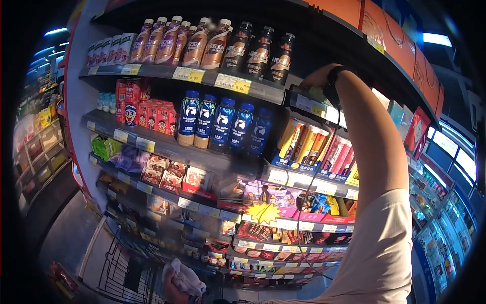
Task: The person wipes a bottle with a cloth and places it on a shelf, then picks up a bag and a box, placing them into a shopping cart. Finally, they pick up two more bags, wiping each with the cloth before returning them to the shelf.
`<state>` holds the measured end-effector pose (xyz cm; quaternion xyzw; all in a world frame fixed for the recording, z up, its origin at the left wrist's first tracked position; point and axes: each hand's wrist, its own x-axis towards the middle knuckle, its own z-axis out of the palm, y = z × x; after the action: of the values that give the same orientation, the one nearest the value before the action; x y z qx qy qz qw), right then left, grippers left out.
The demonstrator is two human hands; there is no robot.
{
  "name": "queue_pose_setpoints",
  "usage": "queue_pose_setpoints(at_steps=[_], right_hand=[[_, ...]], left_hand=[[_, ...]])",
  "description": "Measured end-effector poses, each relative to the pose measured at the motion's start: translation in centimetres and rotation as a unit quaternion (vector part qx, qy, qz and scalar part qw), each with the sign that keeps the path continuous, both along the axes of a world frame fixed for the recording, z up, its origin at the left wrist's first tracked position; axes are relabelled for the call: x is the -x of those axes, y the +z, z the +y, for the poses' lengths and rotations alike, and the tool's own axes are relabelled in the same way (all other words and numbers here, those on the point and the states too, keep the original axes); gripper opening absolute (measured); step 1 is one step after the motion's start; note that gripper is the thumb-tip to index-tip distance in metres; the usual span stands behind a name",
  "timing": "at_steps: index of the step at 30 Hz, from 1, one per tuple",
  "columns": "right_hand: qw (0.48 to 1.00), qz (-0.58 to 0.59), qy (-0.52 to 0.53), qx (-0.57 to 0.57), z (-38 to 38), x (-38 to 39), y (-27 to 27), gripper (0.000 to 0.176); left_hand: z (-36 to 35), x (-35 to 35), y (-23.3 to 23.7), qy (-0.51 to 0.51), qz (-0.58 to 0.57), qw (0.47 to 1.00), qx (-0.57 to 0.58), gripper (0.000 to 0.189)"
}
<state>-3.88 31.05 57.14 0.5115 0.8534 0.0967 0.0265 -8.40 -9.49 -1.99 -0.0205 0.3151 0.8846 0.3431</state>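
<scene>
My right hand point(318, 77) is raised to the top shelf point(263, 90), just right of the dark coffee bottles point(259, 50). Its fingers reach in behind the shelf edge and are hidden, so what they touch is unclear. A black strap point(334, 75) circles the wrist, and a thin cable point(304, 202) hangs down from it. My left hand point(172, 291) is low at the bottom edge, closed around a crumpled white cloth point(185, 277).
Blue coffee bottles point(223, 124) stand on the second shelf, with red cans point(126, 99) to their left. Snack packs point(172, 175) fill the lower shelves. A wire shopping cart point(121, 276) stands at lower left. Drink coolers point(445, 213) line the right side.
</scene>
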Motion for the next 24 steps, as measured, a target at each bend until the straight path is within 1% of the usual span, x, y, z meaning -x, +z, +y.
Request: queue_pose_setpoints(at_steps=[3, 4, 5, 6, 8, 10, 11, 12, 15, 18, 19, 21, 22, 23, 24], right_hand=[[0.999, 0.008, -0.042, -0.027, 0.2, 0.5, -0.1, 0.054], [0.996, -0.076, 0.037, -0.020, 1.0, 0.6, 0.2, 0.055], [0.981, -0.158, 0.116, -0.011, 2.5, 0.5, 1.2, 0.056], [0.952, -0.238, 0.192, -0.001, 3.6, 0.6, 1.8, 0.057], [0.917, -0.288, 0.248, -0.118, 4.0, 0.7, 3.1, 0.066], [0.926, -0.204, 0.264, -0.180, 2.6, -0.4, 3.6, 0.070], [0.946, -0.094, 0.249, -0.182, 1.6, -1.4, 4.1, 0.069], [0.955, 0.017, 0.231, -0.184, 0.4, -2.3, 4.5, 0.068], [0.916, 0.017, 0.299, -0.267, -1.5, -4.8, 5.0, 0.071], [0.911, 0.045, 0.334, -0.238, -6.6, -8.0, 3.5, 0.072], [0.884, 0.060, 0.353, -0.298, -6.7, -8.7, 2.6, 0.070], [0.849, 0.050, 0.390, -0.353, -8.4, -11.0, 1.3, 0.067], [0.856, 0.079, 0.382, -0.339, -9.8, -12.1, 0.3, 0.066], [0.818, 0.131, 0.433, -0.356, -11.0, -13.2, -1.5, 0.065], [0.802, 0.170, 0.478, -0.315, -12.6, -14.5, -3.1, 0.064]], left_hand=[[0.0, -0.3, 0.2, 0.020, 0.008, 1.000, 0.002, 0.033], [-0.2, -0.3, 0.0, 0.021, 0.020, 1.000, -0.003, 0.033], [-0.4, -0.3, -0.2, 0.022, 0.032, 0.999, -0.006, 0.033], [-0.5, -0.5, -0.4, 0.017, 0.020, 1.000, -0.007, 0.033], [-0.3, -0.6, -0.7, 0.006, 0.000, 1.000, -0.013, 0.033], [-0.1, -0.6, -1.7, -0.019, -0.004, 1.000, -0.007, 0.033], [-0.1, -0.7, -2.0, -0.031, -0.005, 1.000, -0.003, 0.033], [-0.1, -0.9, -1.8, -0.027, 0.003, 1.000, 0.002, 0.034], [0.3, -1.3, -1.4, -0.024, 0.017, 1.000, 0.007, 0.035], [0.7, -1.4, -1.2, -0.034, 0.018, 0.999, 0.007, 0.037], [0.7, -1.7, -0.8, -0.037, 0.025, 0.999, 0.015, 0.038], [0.9, -1.6, -1.1, -0.033, 0.074, 0.996, 0.032, 0.039], [0.9, -1.3, -2.1, -0.026, 0.116, 0.992, 0.042, 0.039], [1.0, -1.1, -2.6, -0.020, 0.156, 0.986, 0.052, 0.039], [0.9, -1.7, -0.2, -0.052, 0.128, 0.990, 0.015, 0.029]])
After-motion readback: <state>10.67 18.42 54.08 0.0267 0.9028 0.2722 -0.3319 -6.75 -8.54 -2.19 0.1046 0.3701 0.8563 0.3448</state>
